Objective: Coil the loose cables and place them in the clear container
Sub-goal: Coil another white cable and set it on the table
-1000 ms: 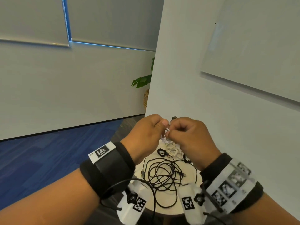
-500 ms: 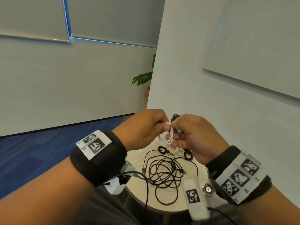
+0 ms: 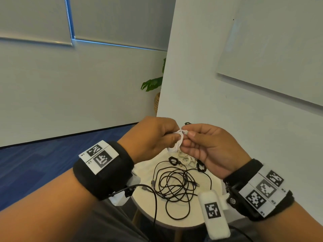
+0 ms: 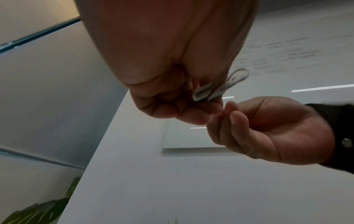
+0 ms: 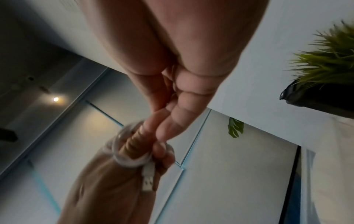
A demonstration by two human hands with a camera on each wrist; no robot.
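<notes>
Left hand [image 3: 153, 137] grips white cable [image 3: 176, 144] coil | right hand [image 3: 209, 147] pinches its end, now lifted higher off the table [image 3: 150, 173] | coil nearly finished, I judge; black cable [image 3: 174, 187] loose.

Glossy white plastic cable [image 3: 178, 142], matt black cables [image 3: 174, 187], smooth matt tabletop [image 3: 143, 203].

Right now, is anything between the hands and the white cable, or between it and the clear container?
Nothing is: the left hand and right hand both hold the white cable above the table. No clear container shows in any view, so that path cannot be judged.
</notes>
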